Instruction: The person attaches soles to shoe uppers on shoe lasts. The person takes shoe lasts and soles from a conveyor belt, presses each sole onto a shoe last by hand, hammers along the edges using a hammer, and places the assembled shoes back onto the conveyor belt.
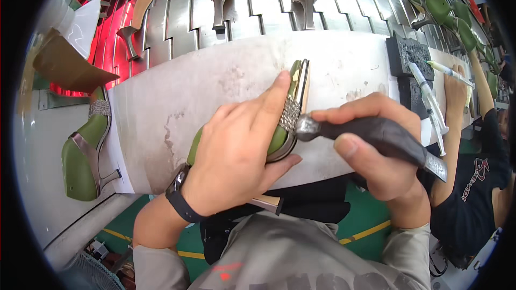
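Gripping a glossy green shoe [279, 137] (rhinestone strap), hammer [376, 137] touching.

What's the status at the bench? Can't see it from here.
Left hand grips green shoe on white bench. Right hand holds dark-handled tool, its tip at the shoe's studded strap. Nothing between them; another green shoe lies left.

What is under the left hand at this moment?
The left hand lies over a green high-heeled shoe on the white worktable. Its toe, sole edge and rhinestone strap show; the middle part is covered by the palm.
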`<act>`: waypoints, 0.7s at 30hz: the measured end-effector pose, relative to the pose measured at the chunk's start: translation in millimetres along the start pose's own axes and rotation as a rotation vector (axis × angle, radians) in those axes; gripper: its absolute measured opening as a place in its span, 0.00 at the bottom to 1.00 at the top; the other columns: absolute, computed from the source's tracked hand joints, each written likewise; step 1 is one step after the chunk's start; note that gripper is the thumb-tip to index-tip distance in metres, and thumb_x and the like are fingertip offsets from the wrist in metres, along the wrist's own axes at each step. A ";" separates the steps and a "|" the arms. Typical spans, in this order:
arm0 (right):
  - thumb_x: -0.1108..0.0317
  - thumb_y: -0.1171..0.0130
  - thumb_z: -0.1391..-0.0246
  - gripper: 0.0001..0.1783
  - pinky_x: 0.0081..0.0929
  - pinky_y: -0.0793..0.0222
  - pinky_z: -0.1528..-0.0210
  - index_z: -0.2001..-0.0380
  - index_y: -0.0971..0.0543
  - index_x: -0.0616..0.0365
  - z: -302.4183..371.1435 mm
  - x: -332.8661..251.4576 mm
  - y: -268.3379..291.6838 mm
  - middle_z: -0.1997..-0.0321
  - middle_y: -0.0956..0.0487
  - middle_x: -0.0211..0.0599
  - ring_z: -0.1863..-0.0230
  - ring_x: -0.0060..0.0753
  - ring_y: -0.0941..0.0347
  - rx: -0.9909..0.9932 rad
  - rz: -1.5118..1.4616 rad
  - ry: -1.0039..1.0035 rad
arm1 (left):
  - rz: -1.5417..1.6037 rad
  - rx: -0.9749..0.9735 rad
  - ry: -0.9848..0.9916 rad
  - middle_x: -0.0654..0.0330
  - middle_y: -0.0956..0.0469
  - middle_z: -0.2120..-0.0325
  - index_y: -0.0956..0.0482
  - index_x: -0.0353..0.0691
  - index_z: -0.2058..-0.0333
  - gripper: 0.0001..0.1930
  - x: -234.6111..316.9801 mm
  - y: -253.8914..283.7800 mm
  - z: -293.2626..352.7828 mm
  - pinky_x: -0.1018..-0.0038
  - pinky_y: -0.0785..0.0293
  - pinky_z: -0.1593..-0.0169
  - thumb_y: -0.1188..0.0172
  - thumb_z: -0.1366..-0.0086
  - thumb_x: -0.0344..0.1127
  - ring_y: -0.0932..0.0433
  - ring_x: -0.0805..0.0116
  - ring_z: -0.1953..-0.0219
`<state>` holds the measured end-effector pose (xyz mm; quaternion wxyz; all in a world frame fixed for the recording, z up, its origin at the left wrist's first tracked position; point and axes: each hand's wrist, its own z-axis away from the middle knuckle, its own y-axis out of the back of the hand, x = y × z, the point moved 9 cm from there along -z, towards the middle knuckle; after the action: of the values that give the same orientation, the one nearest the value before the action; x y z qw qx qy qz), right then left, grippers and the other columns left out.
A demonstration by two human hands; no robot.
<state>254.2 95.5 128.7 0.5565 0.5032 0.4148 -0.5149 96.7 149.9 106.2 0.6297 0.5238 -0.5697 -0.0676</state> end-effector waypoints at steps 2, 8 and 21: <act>0.67 0.36 0.40 0.18 0.34 0.22 0.42 0.55 0.21 0.73 -10.9 3.3 4.5 0.53 0.12 0.58 0.51 0.39 0.15 0.055 0.036 0.002 | 0.001 -0.001 0.009 0.47 0.18 0.59 0.46 0.27 0.24 0.62 0.6 1.6 0.8 0.57 0.25 0.51 0.17 0.55 0.33 0.19 0.45 0.58; 0.69 0.35 0.37 0.13 0.25 0.23 0.50 0.55 0.17 0.69 -49.2 -6.1 23.9 0.58 0.11 0.44 0.56 0.27 0.16 0.177 0.168 0.172 | 0.001 0.001 0.011 0.48 0.19 0.59 0.45 0.28 0.24 0.62 4.5 5.5 0.4 0.57 0.25 0.51 0.17 0.56 0.33 0.19 0.45 0.58; 0.75 0.24 0.52 0.17 0.31 0.15 0.55 0.58 0.16 0.67 15.8 -35.1 -23.2 0.62 0.12 0.47 0.61 0.40 0.11 0.007 0.397 0.478 | -0.001 0.084 -0.065 0.44 0.19 0.49 0.43 0.29 0.25 0.59 6.6 7.9 7.5 0.55 0.25 0.47 0.17 0.53 0.36 0.19 0.42 0.51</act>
<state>225.9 86.2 162.4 0.5312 0.6829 0.4259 -0.2647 89.0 144.5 114.7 0.5884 0.5477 -0.5918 -0.0608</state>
